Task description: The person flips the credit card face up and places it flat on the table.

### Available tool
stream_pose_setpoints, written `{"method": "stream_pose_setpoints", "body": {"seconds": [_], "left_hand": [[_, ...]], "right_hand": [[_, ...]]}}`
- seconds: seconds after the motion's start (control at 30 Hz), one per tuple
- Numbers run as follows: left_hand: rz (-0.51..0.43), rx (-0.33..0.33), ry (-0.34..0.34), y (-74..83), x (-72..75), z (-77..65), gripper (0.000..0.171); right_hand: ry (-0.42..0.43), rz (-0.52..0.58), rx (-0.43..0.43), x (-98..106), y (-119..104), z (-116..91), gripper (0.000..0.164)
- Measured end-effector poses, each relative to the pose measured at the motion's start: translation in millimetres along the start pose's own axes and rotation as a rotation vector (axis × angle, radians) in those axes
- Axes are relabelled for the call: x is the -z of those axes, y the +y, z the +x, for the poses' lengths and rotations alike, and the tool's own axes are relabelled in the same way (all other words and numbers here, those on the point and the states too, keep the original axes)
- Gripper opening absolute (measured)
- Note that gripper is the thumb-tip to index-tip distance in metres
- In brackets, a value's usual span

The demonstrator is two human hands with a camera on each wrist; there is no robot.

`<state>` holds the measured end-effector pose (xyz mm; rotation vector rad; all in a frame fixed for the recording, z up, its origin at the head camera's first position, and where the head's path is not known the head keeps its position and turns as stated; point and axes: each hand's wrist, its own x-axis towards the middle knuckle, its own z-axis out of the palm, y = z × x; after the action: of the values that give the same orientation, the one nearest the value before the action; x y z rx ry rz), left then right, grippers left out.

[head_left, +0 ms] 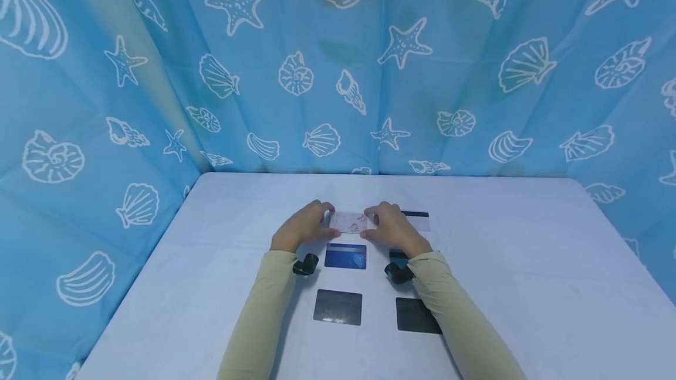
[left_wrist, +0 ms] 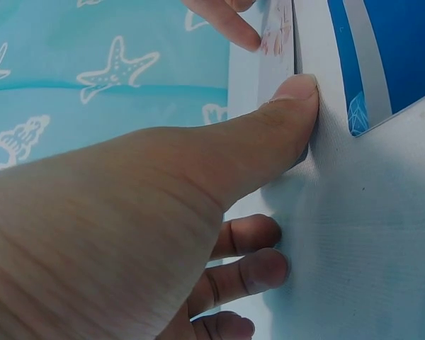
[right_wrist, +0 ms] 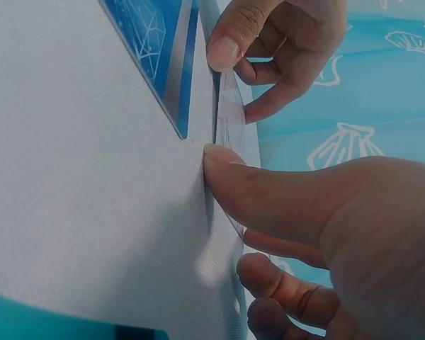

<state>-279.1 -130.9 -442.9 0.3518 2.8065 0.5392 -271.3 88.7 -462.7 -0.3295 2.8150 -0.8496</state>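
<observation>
The person's left forearm point(head_left: 259, 315) and right forearm point(head_left: 467, 315) reach forward, slanting inward, in long sleeves. The left hand point(head_left: 303, 226) and right hand point(head_left: 392, 227) face each other, slightly apart, each pinching between a near-side thumb and a far-side index finger, the remaining fingers bent.

A blue curtain point(head_left: 338, 34) hangs along the far side and down the left, and shows again at the right. White outlines cover it: starfish point(head_left: 239, 3), fan shells point(head_left: 527, 65) and spiral shells point(head_left: 54, 158). Creases run down the cloth, and a paler band point(head_left: 158, 84) slants towards the far left corner of the table point(head_left: 554, 286). The table is white, its far corners rounded, its far edge just beside the curtain.
</observation>
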Motion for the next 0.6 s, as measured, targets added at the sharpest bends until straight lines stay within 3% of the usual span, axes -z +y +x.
{"method": "stream_pose_setpoints", "body": {"seconds": [0.6], "left_hand": [[0.001, 0.001, 0.010, -2.1, -2.2, 0.3, 0.060]], "right_hand": [[0.000, 0.024, -0.015, -1.0, -0.7, 0.7, 0.060]]}}
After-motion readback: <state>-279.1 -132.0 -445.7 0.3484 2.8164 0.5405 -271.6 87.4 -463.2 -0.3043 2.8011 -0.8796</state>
